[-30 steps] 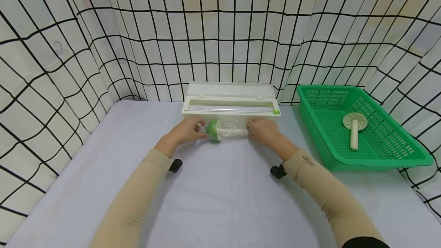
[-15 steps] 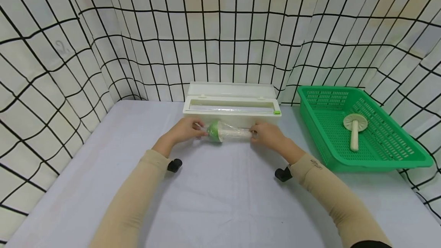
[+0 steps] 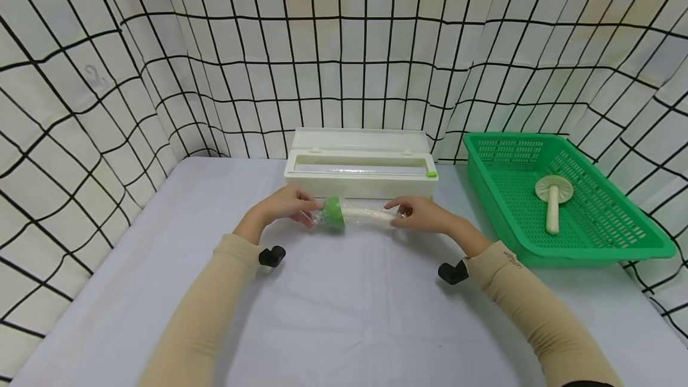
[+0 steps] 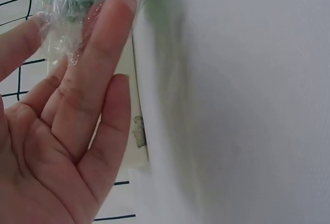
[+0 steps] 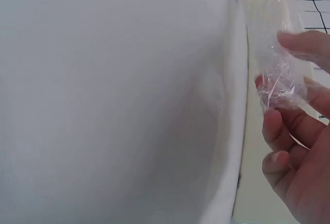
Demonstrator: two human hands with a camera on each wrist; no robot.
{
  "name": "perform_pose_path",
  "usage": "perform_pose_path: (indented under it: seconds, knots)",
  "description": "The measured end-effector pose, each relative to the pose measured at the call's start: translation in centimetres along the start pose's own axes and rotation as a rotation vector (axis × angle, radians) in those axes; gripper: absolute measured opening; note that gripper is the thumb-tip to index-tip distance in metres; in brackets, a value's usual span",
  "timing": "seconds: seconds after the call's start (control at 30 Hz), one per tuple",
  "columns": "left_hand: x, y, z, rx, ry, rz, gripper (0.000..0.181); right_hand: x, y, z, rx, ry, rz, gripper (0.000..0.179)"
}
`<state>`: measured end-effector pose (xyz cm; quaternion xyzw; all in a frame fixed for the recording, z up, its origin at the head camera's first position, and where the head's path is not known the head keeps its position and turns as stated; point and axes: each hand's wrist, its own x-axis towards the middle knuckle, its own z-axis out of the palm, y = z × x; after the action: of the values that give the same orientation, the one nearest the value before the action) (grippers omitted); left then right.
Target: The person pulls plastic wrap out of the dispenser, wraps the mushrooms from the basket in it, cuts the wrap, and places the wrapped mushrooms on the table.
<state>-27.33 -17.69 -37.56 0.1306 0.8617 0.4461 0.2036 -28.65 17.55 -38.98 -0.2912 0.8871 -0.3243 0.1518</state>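
Note:
A mushroom (image 3: 333, 214) with a green cap and a pale stem lies sideways between both hands, wrapped in clear cling film. My left hand (image 3: 287, 203) holds it at the cap end; in the left wrist view bunched film (image 4: 62, 12) sits between the thumb and nearly straight fingers. At the stem end is my right hand (image 3: 424, 214), thumb and bent fingers around the gathered film (image 5: 281, 82). Just behind the mushroom stands a white cling film dispenser (image 3: 360, 186), its lid raised and a film roll showing inside.
To the right stands a green basket (image 3: 516, 249) holding a second, pale mushroom (image 3: 553, 196) with its gills facing up. Black wire mesh (image 3: 365, 64) rises behind and on both sides. White cloth (image 3: 344, 315) covers the table.
Both hands have shifted slightly apart and nearer the front with the mushroom, exposing more of the dispenser's front. The right hand's fingers have loosened and spread from the tighter grip seen earlier.

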Motion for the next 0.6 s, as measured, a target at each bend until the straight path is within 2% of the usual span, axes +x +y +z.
perform_pose_path:
  seconds: [0.13, 0.3, 0.43, 0.6]
  knots:
    - [-0.20, 0.02, -0.01, -0.008, -0.022, -0.039, 0.032, -0.10, 0.24, -0.44, 0.086, -0.038, 0.030, 0.045]
    - [-0.01, 0.01, 0.05, -0.034, -0.038, -0.093, 0.030, -0.39, 0.23, -0.78, 0.093, -0.063, 0.048, 0.050]
    - [0.15, 0.12, 0.02, -0.041, -0.047, -0.116, 0.033, -0.52, 0.15, -0.81, 0.077, -0.037, 0.053, 0.051]
    - [0.18, 0.20, 0.07, -0.055, -0.028, -0.122, 0.049, -0.38, 0.33, -0.42, 0.049, 0.020, 0.017, 0.042]
